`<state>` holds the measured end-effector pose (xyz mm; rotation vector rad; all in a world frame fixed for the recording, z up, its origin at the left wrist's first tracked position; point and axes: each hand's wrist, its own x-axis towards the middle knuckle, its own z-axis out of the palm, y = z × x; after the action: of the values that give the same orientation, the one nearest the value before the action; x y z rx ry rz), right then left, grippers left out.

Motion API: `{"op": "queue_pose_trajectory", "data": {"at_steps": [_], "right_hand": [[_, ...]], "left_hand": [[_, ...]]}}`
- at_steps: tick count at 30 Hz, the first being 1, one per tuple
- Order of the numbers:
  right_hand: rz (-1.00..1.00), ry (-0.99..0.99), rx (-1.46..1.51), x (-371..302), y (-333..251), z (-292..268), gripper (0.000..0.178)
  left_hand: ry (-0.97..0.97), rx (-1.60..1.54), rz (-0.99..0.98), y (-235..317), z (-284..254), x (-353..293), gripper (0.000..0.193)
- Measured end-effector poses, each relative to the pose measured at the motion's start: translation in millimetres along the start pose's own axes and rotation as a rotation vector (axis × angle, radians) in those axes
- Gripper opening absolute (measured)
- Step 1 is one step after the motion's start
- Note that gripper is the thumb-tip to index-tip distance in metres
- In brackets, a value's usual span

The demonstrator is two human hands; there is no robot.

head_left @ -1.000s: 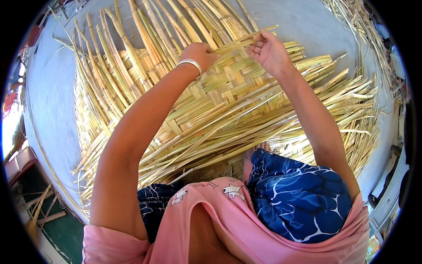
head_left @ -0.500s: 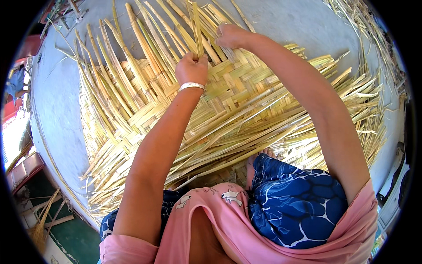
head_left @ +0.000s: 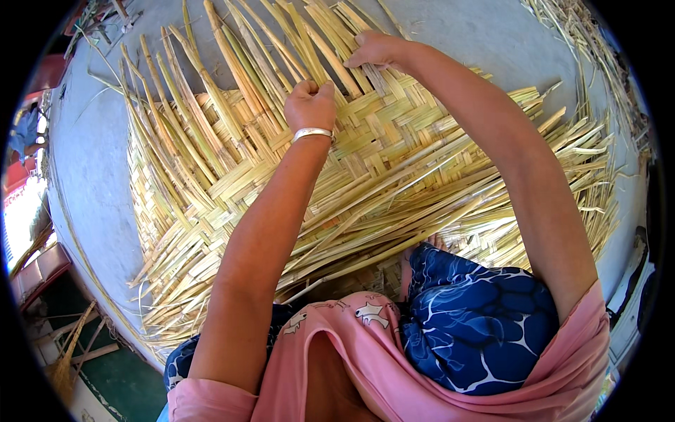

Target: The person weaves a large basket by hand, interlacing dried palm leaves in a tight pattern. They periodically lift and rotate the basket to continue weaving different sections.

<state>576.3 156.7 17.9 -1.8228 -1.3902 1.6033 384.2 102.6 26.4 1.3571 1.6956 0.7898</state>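
A half-woven mat of yellow-green split cane strips [head_left: 380, 130] lies in front of me, its diagonal weave tight in the middle. Loose strip ends [head_left: 211, 77] fan out past its far edge. My left hand [head_left: 310, 109], with a pale bracelet at the wrist, is closed on a cane strip [head_left: 307, 53] at the far edge of the weave. Farther right, my right hand [head_left: 380, 53] bends its fingers around neighbouring strips [head_left: 337, 35]; its fingertips are partly hidden.
A bundle of long loose strips [head_left: 394, 204] crosses the mat's near side, beside my knee in blue patterned cloth [head_left: 478, 316]. Grey floor [head_left: 91, 176] surrounds the mat. More dry stalks [head_left: 590, 42] lie at far right. A broom [head_left: 67, 359] is at lower left.
The strip in my left hand has gone from standing up to lying lower and farther left. My right hand has shifted slightly right, its fingers less tightly curled.
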Motion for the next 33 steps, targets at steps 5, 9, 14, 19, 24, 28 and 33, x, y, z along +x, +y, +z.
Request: {"op": "queue_pose_trajectory", "data": {"at_steps": [5,9,14,19,24,28,33], "right_hand": [[-0.144,-0.022,0.36,-15,19,5,0.046],[-0.224,-0.146,0.561,-30,16,4,0.038],[-0.189,-0.03,0.775,-37,36,-1,0.045],[-0.155,0.015,0.74,-40,35,-4,0.043],[-0.14,0.173,0.564,-37,33,-1,0.038],[-0.187,0.428,0.173,-36,40,6,0.027],[-0.277,0.745,-0.269,-64,52,29,0.022]], "left_hand": [[-0.141,0.137,0.071,-16,7,13,0.026],[-0.432,0.194,0.146,-8,-2,25,0.026],[-0.664,0.278,0.048,-8,-2,43,0.029],[-0.708,0.254,-0.019,-1,-5,44,0.027],[-0.751,0.286,-0.028,1,-1,47,0.027],[-0.714,0.405,0.024,0,-1,46,0.028],[-0.489,0.321,0.119,-7,-1,24,0.023]]}}
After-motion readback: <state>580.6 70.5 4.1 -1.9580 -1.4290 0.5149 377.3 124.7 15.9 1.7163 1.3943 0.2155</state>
